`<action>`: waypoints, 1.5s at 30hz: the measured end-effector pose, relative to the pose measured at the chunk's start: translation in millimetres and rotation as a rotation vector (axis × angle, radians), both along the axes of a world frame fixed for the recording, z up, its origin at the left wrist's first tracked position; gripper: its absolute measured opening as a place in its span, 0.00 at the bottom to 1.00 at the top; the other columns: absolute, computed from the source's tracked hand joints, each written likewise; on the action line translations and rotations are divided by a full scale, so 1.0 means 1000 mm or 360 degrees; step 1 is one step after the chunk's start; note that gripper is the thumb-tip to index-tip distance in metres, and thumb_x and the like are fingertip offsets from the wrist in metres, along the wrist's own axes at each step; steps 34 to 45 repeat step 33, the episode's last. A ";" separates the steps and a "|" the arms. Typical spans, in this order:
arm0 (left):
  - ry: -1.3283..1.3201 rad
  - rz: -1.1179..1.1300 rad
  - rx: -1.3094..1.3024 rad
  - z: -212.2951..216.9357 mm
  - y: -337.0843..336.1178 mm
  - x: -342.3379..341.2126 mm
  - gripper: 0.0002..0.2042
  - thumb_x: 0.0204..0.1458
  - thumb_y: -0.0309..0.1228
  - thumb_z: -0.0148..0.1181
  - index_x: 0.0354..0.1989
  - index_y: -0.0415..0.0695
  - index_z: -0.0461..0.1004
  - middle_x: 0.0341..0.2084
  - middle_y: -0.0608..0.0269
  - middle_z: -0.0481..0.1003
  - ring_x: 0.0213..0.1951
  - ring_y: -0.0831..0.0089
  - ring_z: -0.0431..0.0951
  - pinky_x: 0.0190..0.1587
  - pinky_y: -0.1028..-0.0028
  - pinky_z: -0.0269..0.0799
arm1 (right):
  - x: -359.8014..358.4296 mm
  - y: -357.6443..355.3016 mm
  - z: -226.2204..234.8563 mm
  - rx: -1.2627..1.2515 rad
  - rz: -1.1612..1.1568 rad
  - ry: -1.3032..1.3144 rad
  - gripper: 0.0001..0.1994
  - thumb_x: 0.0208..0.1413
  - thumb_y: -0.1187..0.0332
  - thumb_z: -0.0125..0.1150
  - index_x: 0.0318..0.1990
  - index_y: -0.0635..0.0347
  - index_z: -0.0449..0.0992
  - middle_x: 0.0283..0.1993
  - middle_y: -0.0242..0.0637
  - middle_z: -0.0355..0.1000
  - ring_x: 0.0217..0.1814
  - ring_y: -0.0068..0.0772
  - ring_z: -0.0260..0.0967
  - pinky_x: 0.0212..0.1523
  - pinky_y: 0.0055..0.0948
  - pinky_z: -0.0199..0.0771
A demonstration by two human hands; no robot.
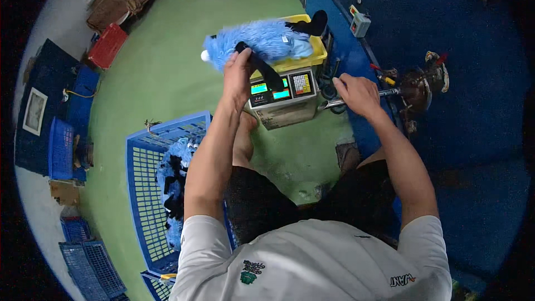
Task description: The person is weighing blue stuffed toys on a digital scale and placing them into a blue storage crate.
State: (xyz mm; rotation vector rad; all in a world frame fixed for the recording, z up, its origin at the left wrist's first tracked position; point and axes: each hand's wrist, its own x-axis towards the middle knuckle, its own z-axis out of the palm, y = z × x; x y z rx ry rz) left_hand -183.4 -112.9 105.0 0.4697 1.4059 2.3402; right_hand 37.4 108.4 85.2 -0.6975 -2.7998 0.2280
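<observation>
A shaggy blue plush toy (259, 39) with black limbs lies across a yellow tray (319, 56) on top of a digital scale (284, 111). My left hand (238, 72) pinches one black limb (266, 71) of the plush toy, which hangs partly over the scale's lit green display. To the right, my right hand (359, 96) is closed around a metal tube (387, 93). The tube's tip shows just past my fingers, most of which are hidden under the hand.
A blue plastic crate (136, 189) at my left holds more blue and black plush toys (174, 181). The tube comes out of a dark blue machine panel (446, 134) on the right. Along the left wall are a red crate (108, 45) and blue crates (60, 147).
</observation>
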 end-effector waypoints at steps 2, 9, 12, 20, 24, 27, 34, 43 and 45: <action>-0.0032 0.0045 0.0091 0.012 -0.022 0.010 0.05 0.60 0.31 0.57 0.35 0.44 0.74 0.27 0.67 0.74 0.30 0.79 0.72 0.38 0.79 0.67 | 0.001 -0.002 0.004 -0.0011 -0.0013 -0.0048 0.22 0.65 0.49 0.47 0.32 0.57 0.76 0.28 0.45 0.78 0.27 0.56 0.74 0.30 0.50 0.72; -0.0247 0.0486 0.0450 0.044 -0.176 0.029 0.07 0.62 0.31 0.55 0.32 0.43 0.74 0.26 0.66 0.73 0.32 0.74 0.74 0.42 0.77 0.68 | 0.006 -0.007 0.008 -0.0012 -0.0052 -0.0096 0.24 0.67 0.47 0.45 0.33 0.59 0.76 0.27 0.45 0.76 0.27 0.56 0.72 0.32 0.50 0.70; -0.0129 0.0550 0.0337 0.037 -0.226 0.049 0.09 0.62 0.32 0.54 0.31 0.43 0.73 0.26 0.64 0.72 0.31 0.72 0.73 0.42 0.75 0.68 | -0.004 -0.049 0.017 -0.0183 0.0012 -0.0050 0.20 0.66 0.51 0.51 0.34 0.58 0.77 0.29 0.43 0.76 0.27 0.50 0.71 0.32 0.47 0.70; 0.0378 0.0537 -0.0471 0.068 -0.230 0.135 0.10 0.60 0.33 0.49 0.30 0.42 0.71 0.23 0.62 0.71 0.29 0.71 0.71 0.38 0.75 0.67 | -0.022 -0.217 -0.040 -0.2320 0.0667 0.0015 0.16 0.67 0.58 0.55 0.50 0.63 0.75 0.43 0.39 0.77 0.39 0.29 0.74 0.35 0.30 0.76; 0.0512 0.0186 -0.0738 0.046 -0.241 0.162 0.05 0.57 0.28 0.52 0.34 0.40 0.73 0.25 0.62 0.73 0.28 0.73 0.70 0.36 0.78 0.66 | -0.019 -0.233 -0.075 -0.2664 0.0358 0.0427 0.16 0.67 0.61 0.54 0.54 0.62 0.74 0.46 0.38 0.78 0.40 0.32 0.75 0.39 0.30 0.76; 0.0505 0.0010 -0.1124 -0.018 -0.252 0.167 0.05 0.57 0.29 0.57 0.37 0.41 0.75 0.26 0.62 0.76 0.27 0.74 0.72 0.34 0.80 0.67 | -0.014 -0.220 -0.064 -0.2581 0.0207 0.0964 0.16 0.67 0.63 0.55 0.57 0.61 0.74 0.47 0.37 0.78 0.41 0.34 0.76 0.41 0.30 0.75; -0.1024 -0.0036 -0.0388 -0.194 -0.194 0.094 0.32 0.56 0.63 0.56 0.49 0.42 0.77 0.41 0.61 0.81 0.39 0.69 0.80 0.31 0.68 0.71 | -0.015 -0.121 -0.124 -0.2429 0.0341 0.0374 0.23 0.67 0.65 0.53 0.68 0.59 0.65 0.64 0.49 0.69 0.60 0.43 0.71 0.60 0.27 0.69; -0.1024 -0.0036 -0.0388 -0.194 -0.194 0.094 0.32 0.56 0.63 0.56 0.49 0.42 0.77 0.41 0.61 0.81 0.39 0.69 0.80 0.31 0.68 0.71 | -0.015 -0.121 -0.124 -0.2429 0.0341 0.0374 0.23 0.67 0.65 0.53 0.68 0.59 0.65 0.64 0.49 0.69 0.60 0.43 0.71 0.60 0.27 0.69; -0.1024 -0.0036 -0.0388 -0.194 -0.194 0.094 0.32 0.56 0.63 0.56 0.49 0.42 0.77 0.41 0.61 0.81 0.39 0.69 0.80 0.31 0.68 0.71 | -0.015 -0.121 -0.124 -0.2429 0.0341 0.0374 0.23 0.67 0.65 0.53 0.68 0.59 0.65 0.64 0.49 0.69 0.60 0.43 0.71 0.60 0.27 0.69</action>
